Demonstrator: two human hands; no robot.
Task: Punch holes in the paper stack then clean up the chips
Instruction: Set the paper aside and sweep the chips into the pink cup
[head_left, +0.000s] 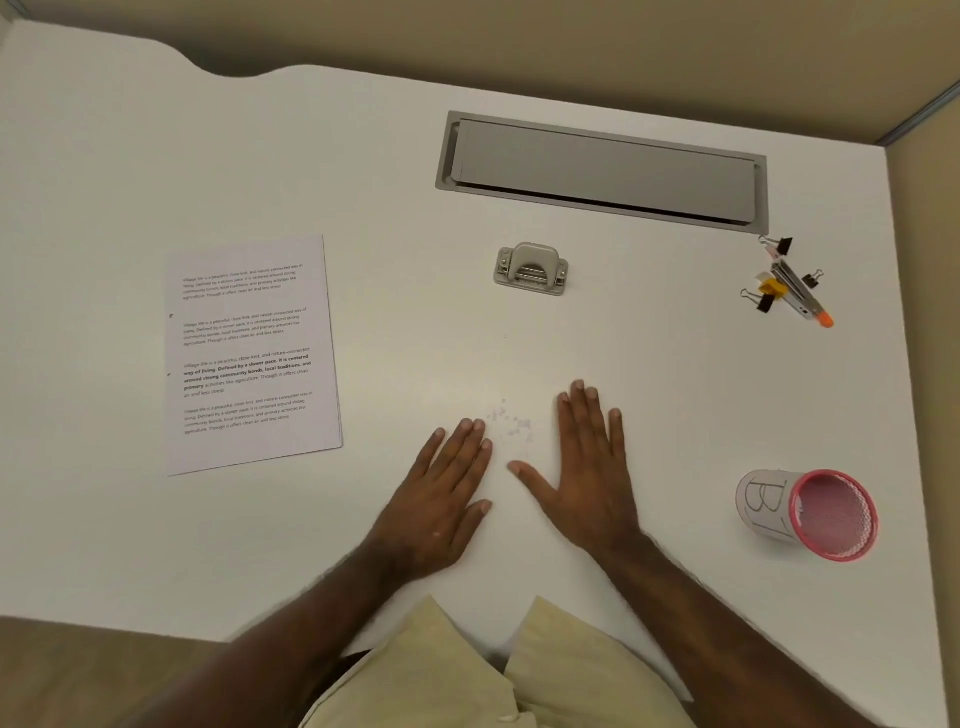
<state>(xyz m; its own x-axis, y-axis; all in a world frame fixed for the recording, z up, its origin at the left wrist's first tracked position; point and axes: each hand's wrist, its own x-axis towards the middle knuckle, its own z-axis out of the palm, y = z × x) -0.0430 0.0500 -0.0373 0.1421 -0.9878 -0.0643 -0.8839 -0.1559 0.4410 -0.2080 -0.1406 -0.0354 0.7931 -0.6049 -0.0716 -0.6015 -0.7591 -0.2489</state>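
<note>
A stack of printed paper (253, 358) lies flat at the left of the white desk (675, 395), with two small holes along its left edge. The grey hole punch (531, 270) stands in the middle of the desk, farther back. A loose scatter of tiny white paper chips (511, 423) lies on the desk between my hands. My left hand (441, 493) rests flat on the desk just left of the chips, fingers straight. Just right of them my right hand (592, 467) also lies flat, with the thumb spread below the chips. Neither hand holds anything.
A pink mesh pen cup (815, 512) lies tipped on its side at the right. Black binder clips and a stapler-like tool with an orange tip (789, 283) sit at the far right. A grey cable hatch (602, 171) is set into the desk at the back.
</note>
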